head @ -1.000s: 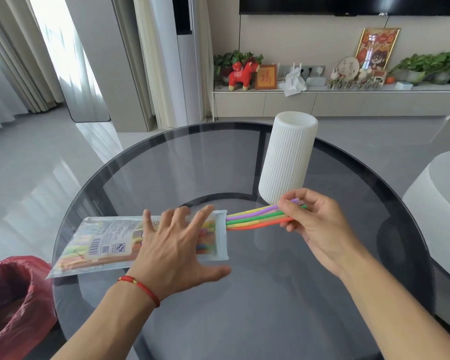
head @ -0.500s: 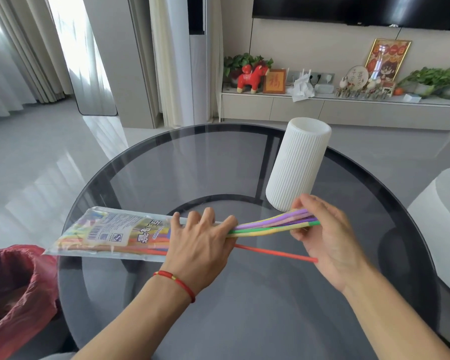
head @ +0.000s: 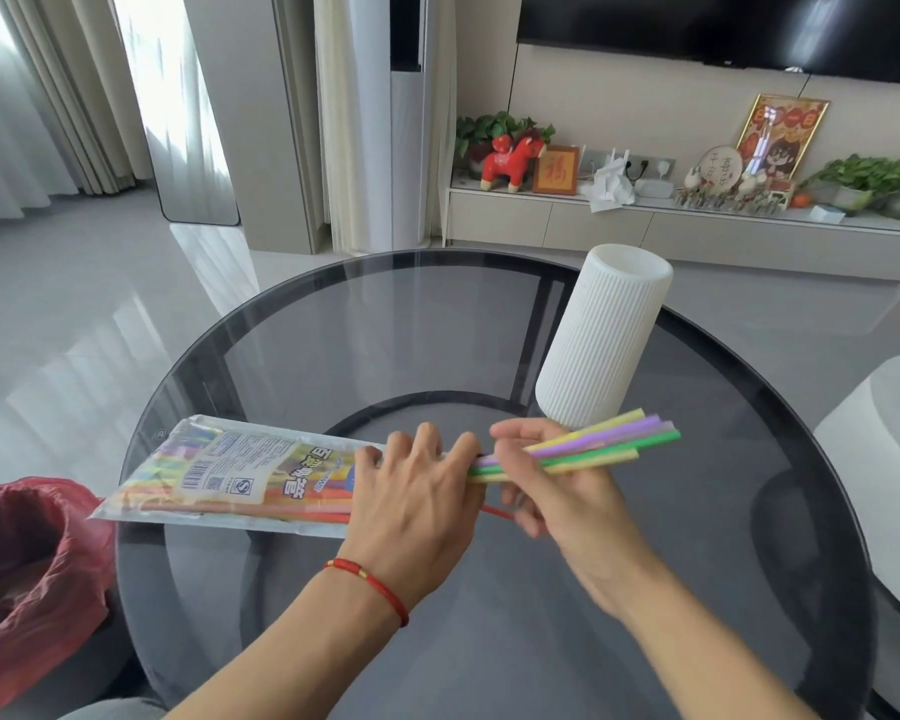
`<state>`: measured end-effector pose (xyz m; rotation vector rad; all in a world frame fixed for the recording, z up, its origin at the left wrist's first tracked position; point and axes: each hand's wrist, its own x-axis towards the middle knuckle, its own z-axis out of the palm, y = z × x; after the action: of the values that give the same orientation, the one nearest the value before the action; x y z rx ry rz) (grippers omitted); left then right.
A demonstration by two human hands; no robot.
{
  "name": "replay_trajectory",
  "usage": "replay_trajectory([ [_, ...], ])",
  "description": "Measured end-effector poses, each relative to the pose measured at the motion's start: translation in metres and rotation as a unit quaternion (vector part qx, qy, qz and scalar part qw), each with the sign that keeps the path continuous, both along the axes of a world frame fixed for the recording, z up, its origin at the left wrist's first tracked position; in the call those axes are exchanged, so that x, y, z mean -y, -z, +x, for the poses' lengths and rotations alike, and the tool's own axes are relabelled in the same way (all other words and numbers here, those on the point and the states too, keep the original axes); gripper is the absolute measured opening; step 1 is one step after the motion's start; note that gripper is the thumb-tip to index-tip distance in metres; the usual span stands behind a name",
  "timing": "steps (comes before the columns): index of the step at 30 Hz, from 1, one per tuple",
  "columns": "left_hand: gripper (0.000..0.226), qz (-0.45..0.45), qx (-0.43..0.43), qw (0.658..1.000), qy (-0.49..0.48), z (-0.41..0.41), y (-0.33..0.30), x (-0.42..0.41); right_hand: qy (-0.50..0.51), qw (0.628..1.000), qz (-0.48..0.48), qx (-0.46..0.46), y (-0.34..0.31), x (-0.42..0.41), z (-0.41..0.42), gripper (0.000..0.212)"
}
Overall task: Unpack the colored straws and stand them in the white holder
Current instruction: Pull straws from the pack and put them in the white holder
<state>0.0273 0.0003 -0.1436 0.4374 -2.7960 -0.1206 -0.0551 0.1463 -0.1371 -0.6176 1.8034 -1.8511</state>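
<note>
A round glass counter (head: 333, 324) carries everything I need within reach, so nothing has to leave its dark top. The white holder (head: 601, 345) stands upright toward the far right, mouth up and with no straw showing above its rim, near my right hand so the trip to it will be short. The straw packet (head: 230, 472) lies flat and lengthwise at the left, its open end turned toward the holder; that way the straws slide out straight. My left hand (head: 417, 504) lies over that open end, fingers bent down onto the plastic, pinning the packet so it cannot follow the pull. My right hand (head: 557, 483) curls its fingers round a bundle of colored straws (head: 609, 441), yellow, purple and green, their free ends just in front of the holder's base. A single red straw (head: 497, 511) pokes out lower down between my hands, outside my grip as far as I can judge; it probably needs a second pull.
</note>
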Motion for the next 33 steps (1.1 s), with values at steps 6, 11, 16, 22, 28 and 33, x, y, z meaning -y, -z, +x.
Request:
replay_trajectory([
  [6,0.024,0.022,0.047,0.998,-0.03,0.007,0.011,0.009,0.225,0.972,-0.027,-0.059,-0.021,-0.021,-0.04,0.029],
  [11,0.022,0.023,0.056,0.998,-0.022,0.008,0.015,0.007,0.255,0.943,0.052,-0.209,-0.062,-0.078,-0.064,0.03],
  [16,0.019,0.022,0.04,0.999,-0.013,0.009,0.017,0.005,0.206,0.881,0.238,-0.352,-0.084,-0.063,-0.065,0.034],
  [22,0.018,0.022,0.033,0.999,-0.01,0.008,0.019,0.003,0.162,0.882,0.306,-0.32,-0.055,-0.043,-0.06,0.043],
  [28,0.022,0.049,0.006,0.999,0.008,0.001,0.022,-0.004,0.198,0.93,0.184,-0.247,-0.04,-0.06,-0.065,0.031],
  [33,0.025,0.089,-0.025,0.995,0.031,-0.002,0.024,-0.005,0.291,0.95,-0.037,-0.108,-0.072,-0.074,-0.09,0.031],
])
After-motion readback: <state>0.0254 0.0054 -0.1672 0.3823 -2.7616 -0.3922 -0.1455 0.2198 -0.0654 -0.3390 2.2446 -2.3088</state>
